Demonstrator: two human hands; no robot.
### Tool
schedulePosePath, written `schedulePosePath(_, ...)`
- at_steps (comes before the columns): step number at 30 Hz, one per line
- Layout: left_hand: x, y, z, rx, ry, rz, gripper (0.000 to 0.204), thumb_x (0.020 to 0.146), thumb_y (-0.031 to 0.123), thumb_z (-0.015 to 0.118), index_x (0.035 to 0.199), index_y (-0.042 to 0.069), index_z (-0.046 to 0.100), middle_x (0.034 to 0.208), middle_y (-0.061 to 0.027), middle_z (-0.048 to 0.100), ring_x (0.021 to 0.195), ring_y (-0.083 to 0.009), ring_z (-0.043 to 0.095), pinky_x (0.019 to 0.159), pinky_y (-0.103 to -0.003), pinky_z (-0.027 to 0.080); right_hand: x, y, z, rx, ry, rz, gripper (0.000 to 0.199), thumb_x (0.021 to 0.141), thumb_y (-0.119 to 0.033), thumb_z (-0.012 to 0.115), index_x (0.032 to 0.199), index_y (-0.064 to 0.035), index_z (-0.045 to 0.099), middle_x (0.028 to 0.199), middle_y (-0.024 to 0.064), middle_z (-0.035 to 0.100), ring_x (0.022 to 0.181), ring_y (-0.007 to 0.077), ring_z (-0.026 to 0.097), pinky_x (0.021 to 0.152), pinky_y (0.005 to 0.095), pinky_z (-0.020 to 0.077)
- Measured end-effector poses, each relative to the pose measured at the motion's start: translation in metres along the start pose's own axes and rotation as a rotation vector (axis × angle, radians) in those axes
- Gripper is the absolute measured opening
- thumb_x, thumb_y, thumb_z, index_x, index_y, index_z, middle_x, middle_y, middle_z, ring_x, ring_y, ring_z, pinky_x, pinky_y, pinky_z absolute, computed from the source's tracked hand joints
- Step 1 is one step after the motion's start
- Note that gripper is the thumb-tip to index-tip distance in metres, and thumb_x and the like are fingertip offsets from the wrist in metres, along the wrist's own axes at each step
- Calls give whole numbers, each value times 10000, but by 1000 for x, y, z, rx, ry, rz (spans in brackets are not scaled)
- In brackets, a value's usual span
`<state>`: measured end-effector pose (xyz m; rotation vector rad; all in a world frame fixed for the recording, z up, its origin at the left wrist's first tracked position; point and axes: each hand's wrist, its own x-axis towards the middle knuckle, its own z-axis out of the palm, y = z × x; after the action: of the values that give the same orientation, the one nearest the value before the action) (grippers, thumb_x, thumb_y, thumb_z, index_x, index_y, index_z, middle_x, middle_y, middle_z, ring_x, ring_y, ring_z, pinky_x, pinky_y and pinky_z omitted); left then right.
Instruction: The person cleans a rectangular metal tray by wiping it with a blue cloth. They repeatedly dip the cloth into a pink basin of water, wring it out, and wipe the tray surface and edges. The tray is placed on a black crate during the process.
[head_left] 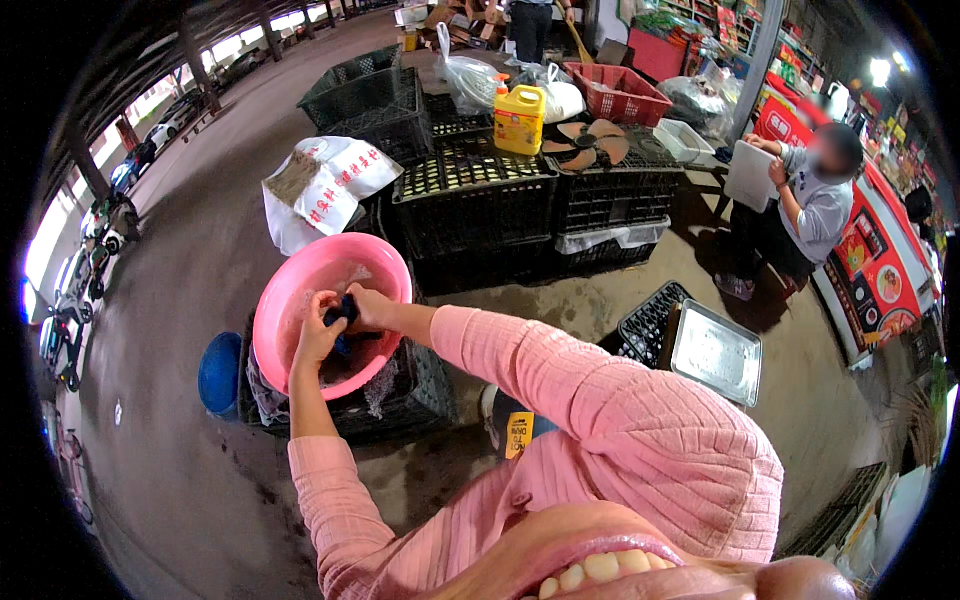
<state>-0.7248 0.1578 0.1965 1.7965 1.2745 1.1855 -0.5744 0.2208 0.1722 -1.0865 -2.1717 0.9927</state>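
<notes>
Both my hands are over a pink plastic basin (pixel 278 285), closed on a dark blue wet-looking cloth (pixel 343 345). My left hand (pixel 317 328) grips it from the left, fingers bent around it. From the right, my right hand (pixel 371 307) squeezes the same bundle, close against the left. Part of the cloth hangs below my fingers inside the basin, and its full shape is hidden. Some soapy water shows on the basin's bottom. A black crate (pixel 425 385) supports the basin, with foam running down its side.
A blue bucket (pixel 218 375) stands left of the basin. Beyond are a white sack (pixel 345 190), stacked black crates (pixel 475 205), a yellow jug (pixel 519 120), a fan blade (pixel 586 144) and a red crate (pixel 618 95). At right, a metal tray (pixel 716 350) lies near a crouching person (pixel 815 205) holding a pale board.
</notes>
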Motion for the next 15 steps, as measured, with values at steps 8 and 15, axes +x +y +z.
schedulePosePath(8,-14,-3,-2,691,-414,-361,538,666,102,632,1188,40,518,1093,-244,586,1068,-357,546,902,-393,429,0,17,19,-456,-270,-225,553,602,-38,641,1149,-74,566,927,189,644,861,370,619,736,434,493)
schedulePosePath(15,-23,-49,-31,961,-603,-496,494,631,103,640,1118,41,586,1018,-252,612,971,-370,593,837,-403,471,1,-6,25,-381,-290,-200,399,596,-64,581,980,-115,676,919,171,654,851,348,627,719,416,507)
